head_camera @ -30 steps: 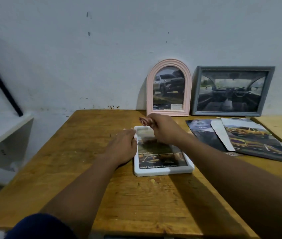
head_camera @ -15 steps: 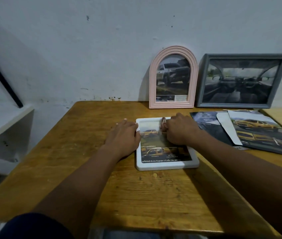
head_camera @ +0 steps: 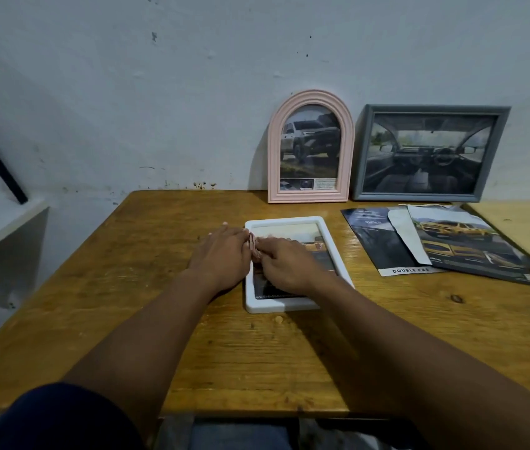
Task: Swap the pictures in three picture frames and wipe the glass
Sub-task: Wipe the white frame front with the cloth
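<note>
Gripping the cloth (head_camera: 254, 246), the right hand (head_camera: 284, 267) has slid left to the flat left hand (head_camera: 221, 258).

The table (head_camera: 159, 287) is wood with visible grain. Its varnished top is glossy, with worn, scuffed patches. The white frame (head_camera: 284, 220) appears to be smooth plastic with a satin finish. The pink arched frame (head_camera: 309, 195) has a ribbed, matt moulding. The grey frame (head_camera: 416, 196) has a matt finish. The brochures (head_camera: 464, 251) are glossy printed paper. The cloth (head_camera: 254, 247) is soft pink fabric. The wall (head_camera: 127, 92) is matt painted plaster, uneven and chipped.
</note>
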Tool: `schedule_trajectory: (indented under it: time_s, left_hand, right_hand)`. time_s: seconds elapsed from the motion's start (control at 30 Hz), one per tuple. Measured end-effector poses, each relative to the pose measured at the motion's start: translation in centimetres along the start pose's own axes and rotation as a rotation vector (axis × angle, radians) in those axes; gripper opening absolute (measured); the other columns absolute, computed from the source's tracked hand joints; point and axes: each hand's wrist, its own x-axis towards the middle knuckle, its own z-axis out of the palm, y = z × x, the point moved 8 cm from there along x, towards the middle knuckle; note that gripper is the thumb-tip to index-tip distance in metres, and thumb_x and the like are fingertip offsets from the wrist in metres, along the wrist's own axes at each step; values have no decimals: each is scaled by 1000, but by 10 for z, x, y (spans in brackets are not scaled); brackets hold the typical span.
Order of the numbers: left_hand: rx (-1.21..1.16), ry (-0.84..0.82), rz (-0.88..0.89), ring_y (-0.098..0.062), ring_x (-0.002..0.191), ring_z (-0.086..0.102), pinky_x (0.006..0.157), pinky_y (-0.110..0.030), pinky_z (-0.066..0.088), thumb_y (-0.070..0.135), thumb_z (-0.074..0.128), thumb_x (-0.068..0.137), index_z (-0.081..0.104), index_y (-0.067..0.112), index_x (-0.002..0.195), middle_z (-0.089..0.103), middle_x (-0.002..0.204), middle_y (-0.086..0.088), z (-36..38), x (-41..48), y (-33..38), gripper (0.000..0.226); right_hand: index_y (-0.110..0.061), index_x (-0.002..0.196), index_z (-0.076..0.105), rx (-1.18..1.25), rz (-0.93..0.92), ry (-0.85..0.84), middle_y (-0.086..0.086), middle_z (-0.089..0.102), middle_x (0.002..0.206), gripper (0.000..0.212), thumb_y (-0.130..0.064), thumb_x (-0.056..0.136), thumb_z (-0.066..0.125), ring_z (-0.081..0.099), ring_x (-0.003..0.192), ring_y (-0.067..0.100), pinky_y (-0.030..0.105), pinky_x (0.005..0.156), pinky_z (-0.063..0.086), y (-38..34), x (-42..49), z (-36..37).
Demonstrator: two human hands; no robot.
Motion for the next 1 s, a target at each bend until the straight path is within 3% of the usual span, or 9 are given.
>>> schedule_trajectory:
  time_s: [0.1, 0.23, 0.33, 0.47, 0.63, 0.77, 0.87, 1.0]
  left_hand:
    - [8, -5, 5, -28, 149, 33, 121, -49, 27, 31, 35, 105, 51, 15, 148, 50, 153, -6, -3, -3, 4, 48]
    - [24, -23, -2, -28, 153, 26, 121, -49, 26, 32, 33, 107, 47, 15, 151, 46, 157, -4, -4, -4, 6, 49]
    - [35, -20, -4, -26, 153, 25, 122, -49, 26, 33, 32, 108, 46, 16, 152, 45, 158, -3, -5, -5, 7, 50]
    - [37, -25, 1, -28, 152, 27, 121, -50, 26, 32, 32, 107, 47, 14, 151, 46, 156, -5, -5, -4, 8, 49]
    - [44, -33, -2, -28, 151, 30, 121, -50, 28, 33, 33, 107, 48, 14, 150, 48, 155, -7, -5, -4, 7, 49]
    - [54, -33, 1, -28, 152, 28, 120, -50, 29, 34, 33, 107, 48, 15, 150, 47, 156, -6, -6, -4, 7, 49]
    - [74, -51, -18, -27, 153, 25, 121, -51, 27, 36, 31, 107, 44, 17, 153, 44, 158, -4, -6, -4, 6, 52]
    - [85, -65, -24, -27, 154, 22, 122, -51, 26, 38, 28, 108, 41, 18, 155, 42, 160, -3, -3, -3, 4, 53]
  right_hand:
    - [-25, 142, 54, -69, -48, -136, 6, 56, 143, 45, -18, 100, 44, 50, 128, 29, 40, 107, 39, 16, -14, -14]
    - [-23, 132, 56, -354, 24, -100, 11, 62, 129, 39, -28, 95, 44, 57, 110, 31, 44, 94, 49, 38, -26, -31]
    - [-9, 131, 52, -533, 195, 7, 14, 57, 132, 47, -35, 93, 46, 51, 120, 36, 46, 100, 39, 33, -38, -20]
    - [-2, 142, 42, -413, 310, 57, 20, 50, 140, 63, -41, 94, 47, 42, 127, 40, 49, 106, 33, 6, -42, 1]
    - [-14, 116, 65, -219, 26, 32, 10, 66, 117, 32, -29, 95, 47, 56, 111, 31, 42, 93, 43, -16, -47, 4]
    - [-26, 129, 68, 51, -41, -150, 0, 68, 127, 40, -15, 98, 44, 59, 109, 18, 35, 93, 49, 11, -61, -9]
    - [-25, 129, 68, -124, -102, -106, 1, 69, 123, 38, -19, 98, 46, 58, 100, 16, 28, 79, 42, 26, -70, -26]
    - [-17, 106, 65, -588, -61, 83, 7, 67, 105, 35, -33, 96, 36, 54, 92, 24, 37, 79, 44, 23, -88, -30]
